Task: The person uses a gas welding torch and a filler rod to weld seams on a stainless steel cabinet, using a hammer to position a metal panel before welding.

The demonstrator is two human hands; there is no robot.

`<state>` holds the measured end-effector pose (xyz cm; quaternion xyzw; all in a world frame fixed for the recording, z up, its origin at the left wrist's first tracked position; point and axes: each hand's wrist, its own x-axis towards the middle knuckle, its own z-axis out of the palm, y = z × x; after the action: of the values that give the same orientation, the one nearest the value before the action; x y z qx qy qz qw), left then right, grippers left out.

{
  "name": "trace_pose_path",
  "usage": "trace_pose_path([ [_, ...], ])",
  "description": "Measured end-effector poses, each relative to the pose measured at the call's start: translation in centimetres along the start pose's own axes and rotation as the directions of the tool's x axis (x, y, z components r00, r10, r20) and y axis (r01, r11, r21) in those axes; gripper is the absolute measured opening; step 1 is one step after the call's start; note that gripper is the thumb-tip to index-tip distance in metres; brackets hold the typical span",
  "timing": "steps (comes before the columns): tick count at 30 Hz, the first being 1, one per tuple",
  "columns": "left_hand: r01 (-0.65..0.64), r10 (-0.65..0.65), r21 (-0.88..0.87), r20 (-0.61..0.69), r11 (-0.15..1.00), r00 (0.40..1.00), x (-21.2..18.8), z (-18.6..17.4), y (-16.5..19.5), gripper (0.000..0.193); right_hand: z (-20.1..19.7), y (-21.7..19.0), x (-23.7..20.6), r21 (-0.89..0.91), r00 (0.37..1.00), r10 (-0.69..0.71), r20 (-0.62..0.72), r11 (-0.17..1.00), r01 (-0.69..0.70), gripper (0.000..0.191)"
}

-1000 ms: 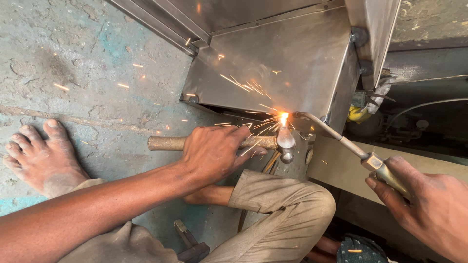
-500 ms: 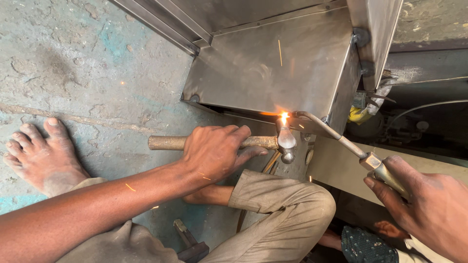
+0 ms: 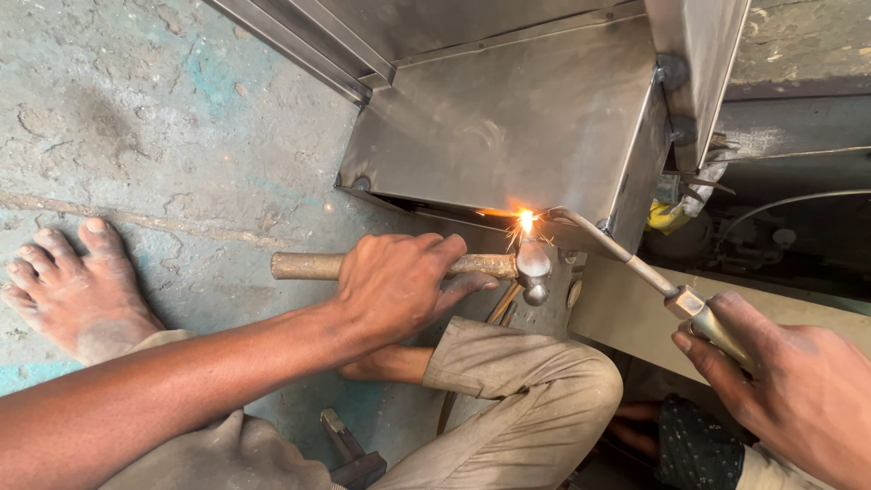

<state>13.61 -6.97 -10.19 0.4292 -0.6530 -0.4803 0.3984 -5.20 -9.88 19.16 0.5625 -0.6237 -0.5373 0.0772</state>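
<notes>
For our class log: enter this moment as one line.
left hand: holds hammer | right hand: holds torch | flame at steel box edge

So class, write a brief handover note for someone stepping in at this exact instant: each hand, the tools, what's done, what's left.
Left hand: gripping the wooden-handled hammer, head pressed under the sheet-metal box.
Right hand: holding the welding rod holder; rod tip at the glowing spot on the box's lower edge.
Done: arc lit, weld in progress.
Left: the seam's full extent is hidden; finish and check it.
</notes>
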Motion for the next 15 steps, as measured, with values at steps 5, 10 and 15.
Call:
trace_pose_path([
  [5,-0.041,0.044,0.059,-0.055,0.997,0.997,0.0,0.1,0.0,0.052,0.1,0.1,0.6,-0.018,0.999,0.022,0.037,1.000,-0.021,0.030],
  [10,-0.025,0.029,0.083,-0.041,0.996,0.999,0.2,0.1,-0.1,0.052,0.6,0.4,0.7,0.060,0.998,0.032,0.058,0.998,-0.035,0.026],
  [15,-0.054,0.060,0.131,-0.040,0.990,0.997,0.3,-0.2,-0.1,0.050,1.5,0.7,1.0,0.025,0.998,0.053,0.041,0.998,-0.054,0.027],
])
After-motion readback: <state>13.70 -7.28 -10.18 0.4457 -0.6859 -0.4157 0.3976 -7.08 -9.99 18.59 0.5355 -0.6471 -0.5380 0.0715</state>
